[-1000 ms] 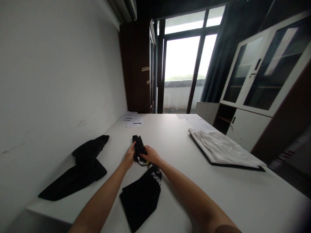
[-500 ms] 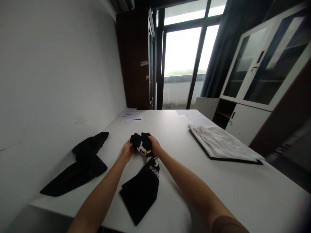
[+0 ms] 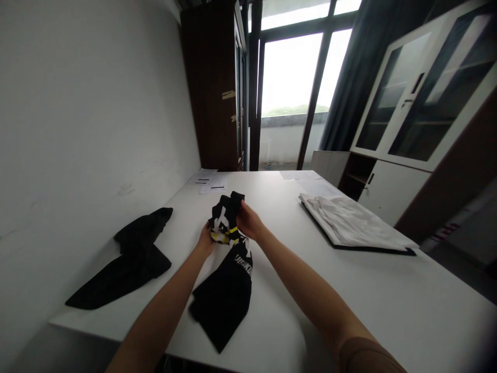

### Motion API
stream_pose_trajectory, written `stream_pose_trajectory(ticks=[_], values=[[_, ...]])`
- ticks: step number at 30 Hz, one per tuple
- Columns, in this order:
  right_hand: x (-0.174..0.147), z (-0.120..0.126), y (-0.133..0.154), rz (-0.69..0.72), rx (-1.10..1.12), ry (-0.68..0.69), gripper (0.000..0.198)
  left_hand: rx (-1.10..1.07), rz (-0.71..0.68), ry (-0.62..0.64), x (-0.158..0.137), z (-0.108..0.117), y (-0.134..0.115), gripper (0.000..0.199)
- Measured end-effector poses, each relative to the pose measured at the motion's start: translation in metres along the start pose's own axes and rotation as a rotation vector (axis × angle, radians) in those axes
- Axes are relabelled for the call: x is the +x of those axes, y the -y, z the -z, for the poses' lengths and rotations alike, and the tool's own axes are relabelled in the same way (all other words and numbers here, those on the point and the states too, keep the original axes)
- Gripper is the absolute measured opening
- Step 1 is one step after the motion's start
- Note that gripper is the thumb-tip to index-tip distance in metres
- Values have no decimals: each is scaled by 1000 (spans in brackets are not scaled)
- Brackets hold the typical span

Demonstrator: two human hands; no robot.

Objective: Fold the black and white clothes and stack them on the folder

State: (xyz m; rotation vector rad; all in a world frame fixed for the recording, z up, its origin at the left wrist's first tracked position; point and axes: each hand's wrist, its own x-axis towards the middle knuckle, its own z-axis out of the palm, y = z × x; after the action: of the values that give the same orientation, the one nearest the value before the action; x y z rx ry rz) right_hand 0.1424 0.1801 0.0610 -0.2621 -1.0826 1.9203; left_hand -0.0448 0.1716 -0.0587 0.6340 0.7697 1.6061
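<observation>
A black sleeve-like cloth [image 3: 223,300] with white lettering and yellow marks lies across the white table [image 3: 272,311]. Its far end is bunched up and raised between my hands. My left hand [image 3: 205,240] grips the left side of that bunched end, its fingers partly hidden by the fabric. On the opposite side, my right hand [image 3: 249,220] is closed on the cloth, thumb near the upper edge. The near end rests flat, angled towards the table's front edge. To the left, beside the wall, lies another black cloth [image 3: 134,264], bent in the middle and untouched.
A folded white cloth [image 3: 349,223] sits on a dark flat piece [image 3: 373,250] at the right. Printed papers [image 3: 213,184] lie at the far left, and further sheets [image 3: 310,182] at the far right. A wall [image 3: 97,129] borders the table on the left.
The bunched end has been lifted and turned between my hands, showing more yellow print. My right hand has moved slightly up and away. The view has tilted down a little.
</observation>
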Motion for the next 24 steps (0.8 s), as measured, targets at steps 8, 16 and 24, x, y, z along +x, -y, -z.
stream_pose_trajectory(ticks=[8, 16, 24], values=[[19, 37, 2, 286, -290, -376, 53, 172, -227, -444, 11, 33, -30, 27], [9, 20, -28, 328, -712, -163, 44, 168, 30, -132, -7, -6, -17, 43], [10, 32, -56, 114, -870, -50, 33, -196, 131, 173, -21, -7, -27, 73]])
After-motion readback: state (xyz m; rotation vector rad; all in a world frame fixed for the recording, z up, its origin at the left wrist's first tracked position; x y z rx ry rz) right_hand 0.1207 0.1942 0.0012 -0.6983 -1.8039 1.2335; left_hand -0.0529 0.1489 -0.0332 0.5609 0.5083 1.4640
